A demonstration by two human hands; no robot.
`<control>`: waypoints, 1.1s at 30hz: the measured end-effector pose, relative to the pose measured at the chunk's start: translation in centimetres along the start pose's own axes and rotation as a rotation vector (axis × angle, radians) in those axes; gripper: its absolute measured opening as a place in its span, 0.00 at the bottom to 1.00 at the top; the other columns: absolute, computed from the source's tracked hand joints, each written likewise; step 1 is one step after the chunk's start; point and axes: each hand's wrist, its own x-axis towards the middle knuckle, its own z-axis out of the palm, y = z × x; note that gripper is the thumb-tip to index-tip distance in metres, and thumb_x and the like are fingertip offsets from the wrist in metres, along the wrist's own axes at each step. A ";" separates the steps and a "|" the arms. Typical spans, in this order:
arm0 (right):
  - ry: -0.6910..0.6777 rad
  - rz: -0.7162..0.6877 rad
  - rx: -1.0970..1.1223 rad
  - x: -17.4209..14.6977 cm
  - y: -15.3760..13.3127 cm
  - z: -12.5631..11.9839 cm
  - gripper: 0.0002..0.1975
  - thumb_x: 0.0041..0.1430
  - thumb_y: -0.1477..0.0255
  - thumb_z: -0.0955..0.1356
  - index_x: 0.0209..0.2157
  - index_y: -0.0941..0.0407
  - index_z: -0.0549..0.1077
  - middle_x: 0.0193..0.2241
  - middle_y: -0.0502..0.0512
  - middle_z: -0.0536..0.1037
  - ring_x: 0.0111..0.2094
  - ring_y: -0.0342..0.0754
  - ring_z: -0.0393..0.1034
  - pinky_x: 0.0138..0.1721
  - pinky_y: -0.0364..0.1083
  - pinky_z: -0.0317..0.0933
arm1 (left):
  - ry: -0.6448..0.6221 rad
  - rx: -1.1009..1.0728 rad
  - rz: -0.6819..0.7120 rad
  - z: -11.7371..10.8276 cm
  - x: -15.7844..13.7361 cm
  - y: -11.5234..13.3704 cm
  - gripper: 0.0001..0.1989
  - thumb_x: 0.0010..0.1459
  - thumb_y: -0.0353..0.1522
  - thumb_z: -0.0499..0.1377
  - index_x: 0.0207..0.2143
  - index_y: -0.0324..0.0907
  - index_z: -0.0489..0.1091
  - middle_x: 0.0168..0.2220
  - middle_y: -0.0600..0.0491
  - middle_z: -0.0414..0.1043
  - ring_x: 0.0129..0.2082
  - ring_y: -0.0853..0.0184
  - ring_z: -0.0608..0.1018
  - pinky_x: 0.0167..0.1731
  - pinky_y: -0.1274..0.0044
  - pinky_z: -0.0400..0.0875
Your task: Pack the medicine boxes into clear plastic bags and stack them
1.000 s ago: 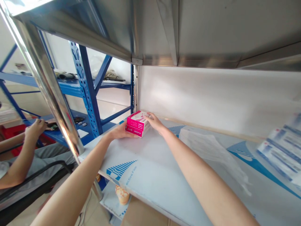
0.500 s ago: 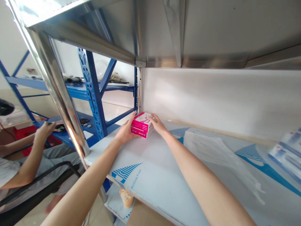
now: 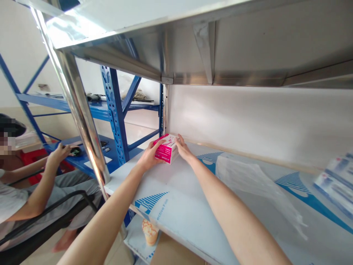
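A small stack of pink and white cardboard boxes [image 3: 164, 150] sits at the far left corner of the shelf board [image 3: 190, 198], one box flat on another. My left hand [image 3: 148, 156] grips the stack from the left, its thumb lying over the top edge and its other fingers mostly hidden. On the opposite side my right hand [image 3: 183, 148] presses against the right edge, fingertips near the top. Between them the boxes are held level and lined up; printing shows on their pink sides.
A crumpled clear plastic bag [image 3: 248, 176] lies right of my right forearm. Blue and white boxes [image 3: 338, 184] stand at the far right. A steel post [image 3: 79, 117] and upper shelf [image 3: 248, 48] frame the space. Beyond the post, a person [image 3: 41, 184] sits by a blue rack [image 3: 117, 114].
My left thumb has moved from the upright side onto the top of the stack. The boxes look more evenly aligned. My view has shifted slightly.
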 end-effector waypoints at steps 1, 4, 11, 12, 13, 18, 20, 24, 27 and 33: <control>0.005 0.026 0.024 -0.1 0.0 -0.1 0.44 0.63 0.40 0.52 0.72 0.51 0.45 0.64 0.63 0.67 0.61 0.53 0.66 0.62 0.53 0.55 | 0.000 0.006 0.000 0.1 0.0 0.1 0.49 0.45 0.42 0.73 0.67 0.49 0.56 0.61 0.43 0.58 0.60 0.49 0.71 0.60 0.65 0.67; -0.007 0.089 0.100 -0.4 -0.2 -0.3 0.45 0.62 0.40 0.53 0.72 0.50 0.41 0.67 0.60 0.62 0.64 0.52 0.62 0.64 0.53 0.52 | 0.008 0.024 -0.004 0.4 -0.1 0.3 0.50 0.45 0.42 0.73 0.67 0.48 0.56 0.61 0.41 0.58 0.59 0.48 0.72 0.60 0.64 0.68; -0.092 0.094 0.211 -3.0 -1.6 -2.1 0.44 0.66 0.44 0.49 0.72 0.54 0.27 0.73 0.56 0.43 0.72 0.49 0.44 0.69 0.54 0.41 | 0.092 0.134 0.032 0.1 -0.8 1.8 0.52 0.44 0.45 0.73 0.68 0.47 0.54 0.69 0.37 0.47 0.66 0.36 0.60 0.59 0.53 0.65; -0.107 0.076 0.209 -3.8 -1.7 -3.1 0.44 0.66 0.43 0.51 0.72 0.53 0.30 0.73 0.54 0.41 0.72 0.49 0.41 0.70 0.54 0.39 | 0.163 0.184 0.075 0.0 -0.9 2.4 0.49 0.46 0.46 0.72 0.67 0.47 0.56 0.70 0.38 0.45 0.67 0.35 0.56 0.60 0.51 0.63; -0.123 0.054 0.203 -4.8 -1.8 -4.4 0.44 0.65 0.43 0.53 0.73 0.52 0.37 0.73 0.52 0.42 0.72 0.49 0.40 0.71 0.53 0.36 | 0.244 0.231 0.137 -0.2 -0.8 3.2 0.42 0.51 0.46 0.69 0.65 0.46 0.59 0.70 0.38 0.47 0.68 0.36 0.55 0.61 0.50 0.60; -0.205 -0.055 0.143 -11.8 -1.4 -13.1 0.31 0.65 0.46 0.60 0.61 0.49 0.69 0.62 0.55 0.70 0.59 0.55 0.68 0.64 0.56 0.57 | 0.275 0.226 0.516 0.7 0.3 10.7 0.11 0.65 0.33 0.54 0.42 0.40 0.75 0.49 0.41 0.73 0.53 0.54 0.74 0.55 0.62 0.69; -0.193 -0.109 0.029 -15.2 -0.6 -16.7 0.26 0.68 0.50 0.60 0.51 0.53 0.77 0.53 0.58 0.79 0.55 0.56 0.72 0.61 0.57 0.61 | 0.087 0.154 0.565 2.2 0.7 14.6 0.12 0.66 0.33 0.52 0.42 0.41 0.75 0.44 0.44 0.76 0.47 0.58 0.77 0.50 0.66 0.73; -0.045 -0.065 -0.324 -21.4 2.8 -22.5 0.17 0.66 0.60 0.65 0.50 0.50 0.78 0.51 0.57 0.80 0.55 0.58 0.72 0.59 0.60 0.61 | -0.381 0.127 0.510 6.8 0.2 21.2 0.22 0.66 0.43 0.54 0.59 0.47 0.69 0.59 0.44 0.70 0.59 0.53 0.72 0.58 0.62 0.66; -0.034 -0.006 -0.473 -24.7 6.0 -24.9 0.23 0.61 0.60 0.69 0.56 0.50 0.74 0.59 0.60 0.73 0.63 0.61 0.63 0.64 0.62 0.55 | -0.607 0.235 0.421 10.6 -0.6 23.4 0.27 0.67 0.47 0.50 0.67 0.57 0.58 0.69 0.45 0.56 0.68 0.44 0.59 0.61 0.52 0.59; -0.030 0.126 -0.404 -26.1 10.1 -25.2 0.30 0.58 0.53 0.70 0.59 0.50 0.72 0.66 0.62 0.64 0.68 0.63 0.55 0.67 0.62 0.49 | -0.603 0.287 0.388 15.2 0.5 23.1 0.24 0.70 0.35 0.44 0.67 0.53 0.59 0.68 0.46 0.58 0.67 0.49 0.63 0.63 0.56 0.59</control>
